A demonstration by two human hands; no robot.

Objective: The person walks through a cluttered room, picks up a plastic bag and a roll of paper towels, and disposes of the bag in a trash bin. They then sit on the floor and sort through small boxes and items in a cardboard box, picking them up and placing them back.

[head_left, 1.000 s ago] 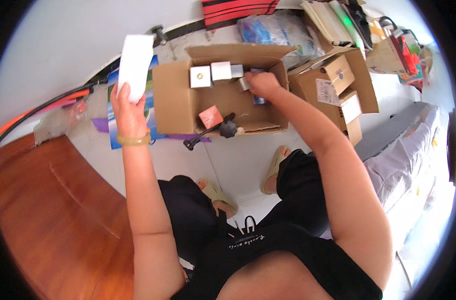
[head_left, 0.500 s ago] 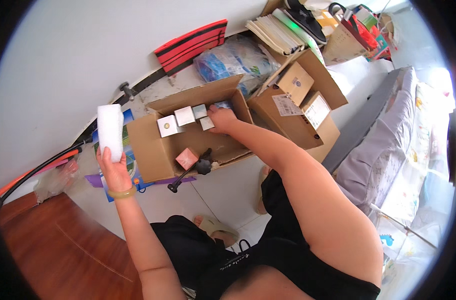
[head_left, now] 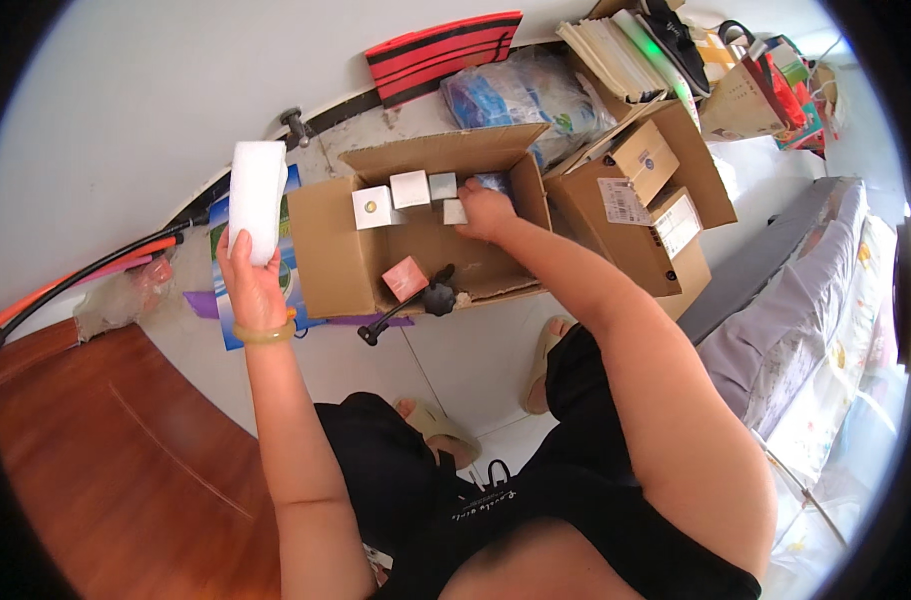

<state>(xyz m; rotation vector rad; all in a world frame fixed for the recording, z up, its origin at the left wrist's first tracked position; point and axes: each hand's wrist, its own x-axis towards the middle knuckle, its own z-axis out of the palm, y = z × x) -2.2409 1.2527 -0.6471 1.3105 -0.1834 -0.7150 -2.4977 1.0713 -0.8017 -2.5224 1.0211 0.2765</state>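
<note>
Bits of print around, mostly too small to make out
White cursive lettering point(head_left: 484, 504) on the black fabric top point(head_left: 596, 520); a printed white rectangular label point(head_left: 624, 201) on the open brown cardboard box point(head_left: 591, 230) at right, another white label point(head_left: 679, 226) near it, plus a dark round mark point(head_left: 648, 163) on a small tan cardboard carton point(head_left: 666, 148), too tiny for me lol.

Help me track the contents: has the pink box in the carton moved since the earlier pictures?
No: judged against its carton, the pink box stays by the near left corner; only the camera's view shifts.
</note>
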